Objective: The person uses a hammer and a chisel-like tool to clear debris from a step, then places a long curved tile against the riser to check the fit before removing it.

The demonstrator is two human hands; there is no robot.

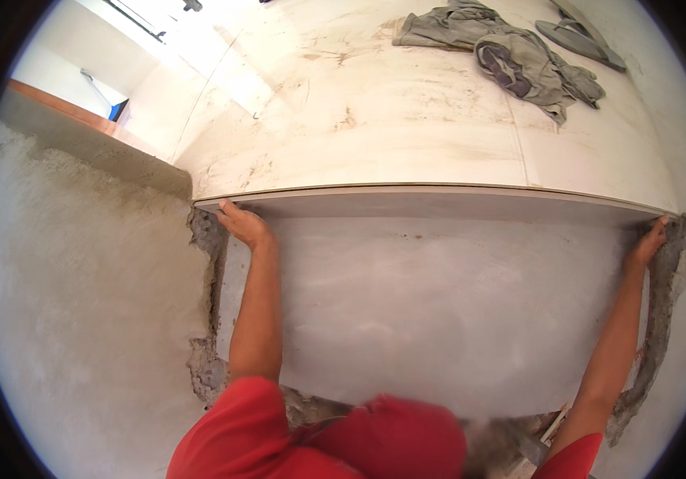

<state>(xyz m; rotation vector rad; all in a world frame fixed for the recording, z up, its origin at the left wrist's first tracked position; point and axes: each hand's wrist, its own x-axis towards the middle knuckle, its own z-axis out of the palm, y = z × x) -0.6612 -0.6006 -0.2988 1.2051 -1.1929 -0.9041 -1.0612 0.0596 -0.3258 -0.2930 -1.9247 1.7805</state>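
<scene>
A long, narrow grey slab strip (431, 203) runs across the view along the edge of the pale floor. My left hand (245, 224) grips its left end, with the fingers at the top edge. At the far right end, my right hand (648, 242) holds the same strip, fingers bent over its edge. Both arms are stretched wide. Between them lies a broad, smooth grey slab (439, 311), its lower edge partly covered by my red shirt. Some of my fingers are hidden by the strip and the hands themselves.
Rough, broken mortar edges (209, 239) border the slab on both sides, beside a plastered grey wall (87, 271) at left. Beyond the strip is a dirt-smeared pale tiled floor (343, 120). A crumpled grey-green garment (511, 56) and dark slippers (578, 41) lie there.
</scene>
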